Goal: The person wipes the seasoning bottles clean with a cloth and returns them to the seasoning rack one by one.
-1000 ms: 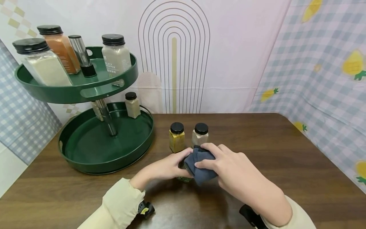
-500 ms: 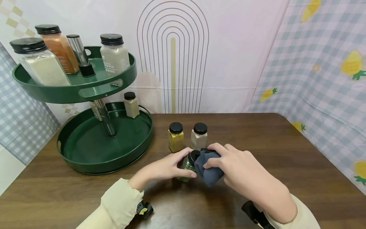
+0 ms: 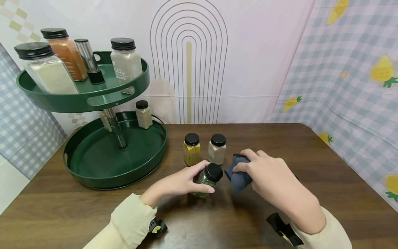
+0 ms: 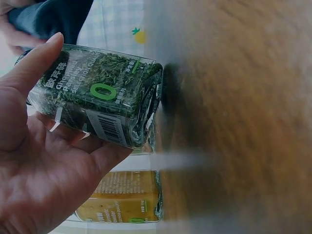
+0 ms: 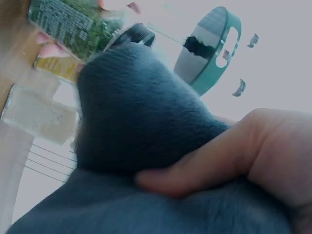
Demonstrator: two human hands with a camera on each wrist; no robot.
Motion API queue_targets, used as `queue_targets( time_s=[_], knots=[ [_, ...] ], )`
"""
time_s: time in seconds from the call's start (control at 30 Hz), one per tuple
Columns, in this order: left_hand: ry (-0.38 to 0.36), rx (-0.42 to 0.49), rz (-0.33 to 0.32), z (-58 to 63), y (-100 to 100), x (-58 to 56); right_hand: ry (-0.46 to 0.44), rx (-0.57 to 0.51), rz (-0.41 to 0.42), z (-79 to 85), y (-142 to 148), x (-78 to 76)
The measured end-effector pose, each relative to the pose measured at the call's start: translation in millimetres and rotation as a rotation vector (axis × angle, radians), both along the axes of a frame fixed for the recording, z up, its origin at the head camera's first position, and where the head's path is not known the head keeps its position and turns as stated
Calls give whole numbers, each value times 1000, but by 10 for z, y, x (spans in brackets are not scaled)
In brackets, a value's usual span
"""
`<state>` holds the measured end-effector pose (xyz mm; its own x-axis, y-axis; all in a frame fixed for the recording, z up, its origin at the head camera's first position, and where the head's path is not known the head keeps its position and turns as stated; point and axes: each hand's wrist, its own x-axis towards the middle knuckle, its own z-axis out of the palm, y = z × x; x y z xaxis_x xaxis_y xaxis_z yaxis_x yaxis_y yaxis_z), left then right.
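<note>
My left hand [image 3: 183, 181] grips a small glass jar of dried parsley [image 4: 105, 92] with a black lid [image 3: 214, 172]. The jar leans to the right, low over the table. To its right, my right hand [image 3: 267, 176] holds a bunched blue-grey cloth [image 3: 238, 174], apart from the jar. The right wrist view is mostly filled by this cloth [image 5: 136, 112], with the thumb pressing into it. Just behind the parsley jar stand a jar of yellow turmeric powder [image 3: 191, 152] and a jar of pale powder [image 3: 216, 152], both upright with black lids.
On the left stands a two-tier green rack [image 3: 115, 174]. Its upper tray bears several spice jars, including an orange one [image 3: 66, 57], and a steel grinder [image 3: 89, 62]. A small jar [image 3: 144, 116] sits in the lower tray. A patterned cloth backdrop [image 3: 248, 62] borders the wooden table [image 3: 289, 148].
The cloth in my right hand has come off the parsley jar's lid and moved right, exposing the lid. My left hand keeps its hold on the jar in nearly the same place.
</note>
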<state>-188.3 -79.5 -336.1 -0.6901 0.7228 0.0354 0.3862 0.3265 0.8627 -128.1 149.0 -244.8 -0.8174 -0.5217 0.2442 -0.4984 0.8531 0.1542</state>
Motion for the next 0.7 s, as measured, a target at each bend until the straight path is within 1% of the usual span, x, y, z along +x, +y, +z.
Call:
queue_targets(
  time_s=[0.1,0.2,0.27,0.33,0.4,0.47,0.7],
  knots=[
    [-5,-8,8,-3,3,-4,71,-112,56,31,7,-4],
    [-26,-15,20,0,0,-5,150,-225,171,1,-54,-29],
    [-47,-8,20,-2,-5,-4,170,-248,241,-53,-124,-50],
    [-61,2,15,-5,-7,-4,155,-237,279,-120,-193,-72],
    [-68,12,14,-11,-6,-5,124,-212,273,-176,-244,-90],
    [-56,5,16,-14,-4,-6,92,-201,241,-217,-267,-103],
    [-36,-6,2,-5,6,-3,-2,-242,136,-252,-226,-168]
  ],
)
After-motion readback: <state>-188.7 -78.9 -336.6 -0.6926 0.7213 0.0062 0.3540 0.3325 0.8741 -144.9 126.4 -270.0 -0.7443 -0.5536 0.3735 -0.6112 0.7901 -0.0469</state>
